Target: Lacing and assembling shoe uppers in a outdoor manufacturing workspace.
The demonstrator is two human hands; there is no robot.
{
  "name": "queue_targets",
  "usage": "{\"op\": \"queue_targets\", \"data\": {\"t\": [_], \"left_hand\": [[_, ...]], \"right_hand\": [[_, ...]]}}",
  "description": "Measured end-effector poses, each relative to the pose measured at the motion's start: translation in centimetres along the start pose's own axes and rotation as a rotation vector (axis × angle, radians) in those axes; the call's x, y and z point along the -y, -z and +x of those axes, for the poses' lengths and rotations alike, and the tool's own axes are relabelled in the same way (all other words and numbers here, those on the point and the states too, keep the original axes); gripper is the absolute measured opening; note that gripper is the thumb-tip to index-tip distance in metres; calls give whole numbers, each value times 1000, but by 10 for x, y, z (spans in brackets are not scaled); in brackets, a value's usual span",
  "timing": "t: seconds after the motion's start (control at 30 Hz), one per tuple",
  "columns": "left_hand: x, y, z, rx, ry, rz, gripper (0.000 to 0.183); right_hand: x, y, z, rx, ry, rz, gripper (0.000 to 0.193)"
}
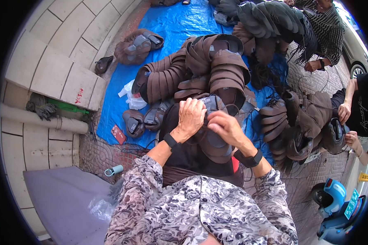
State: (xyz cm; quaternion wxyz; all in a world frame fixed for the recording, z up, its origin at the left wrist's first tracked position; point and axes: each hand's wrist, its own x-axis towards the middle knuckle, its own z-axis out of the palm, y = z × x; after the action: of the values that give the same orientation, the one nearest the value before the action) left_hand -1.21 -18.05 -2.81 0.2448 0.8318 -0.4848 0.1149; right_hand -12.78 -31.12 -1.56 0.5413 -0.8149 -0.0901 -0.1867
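Observation:
In my lap sits a brown shoe upper (214,148) with a dark grey tongue. My left hand (189,118) is closed on its upper left edge, thumb side toward the tongue. My right hand (229,130) is just beside it, over the upper's right side, with its fingers curled together. Whatever is between those fingers is hidden or too thin to make out. Beyond my hands, nested brown shoe uppers (229,77) lie in long curved stacks. Two loose uppers (133,122) lie to the left of my lap.
A blue tarp (171,20) lies under the stacks. Left are a white plastic bag (133,96), a red card-like object (118,134) and a light-blue bottle (114,170). Two other people work at right among more uppers (310,116). A blue scooter (335,200) stands lower right.

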Motion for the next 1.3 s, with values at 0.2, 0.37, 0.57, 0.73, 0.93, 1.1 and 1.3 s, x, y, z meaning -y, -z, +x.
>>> {"op": "queue_targets", "data": {"t": [0.2, 0.37, 0.57, 0.73, 0.93, 1.1, 1.3], "left_hand": [[3, 3, -4, 38, 188, -348, 17], [-1, -7, -3, -59, 331, -434, 20], [2, -1, 0, -29, 129, -334, 10], [4, 5, -4, 11, -82, -288, 14], [10, -3, -6, -63, 44, -429, 11], [16, 14, -8, -13, 451, -1034, 22], [90, 69, -67, -370, 769, -1624, 23]], "right_hand": [[-22, 16, 24, -93, -410, -51, 15], [-33, 10, 34, 6, -452, -52, 13], [-49, 14, 36, 34, -469, 75, 14], [-63, 71, 44, -321, -350, -474, 16], [-17, 39, 46, -109, 158, -859, 47], [-56, 28, 44, 124, -48, -360, 16], [-54, 46, 45, 267, -182, -136, 23]]}}
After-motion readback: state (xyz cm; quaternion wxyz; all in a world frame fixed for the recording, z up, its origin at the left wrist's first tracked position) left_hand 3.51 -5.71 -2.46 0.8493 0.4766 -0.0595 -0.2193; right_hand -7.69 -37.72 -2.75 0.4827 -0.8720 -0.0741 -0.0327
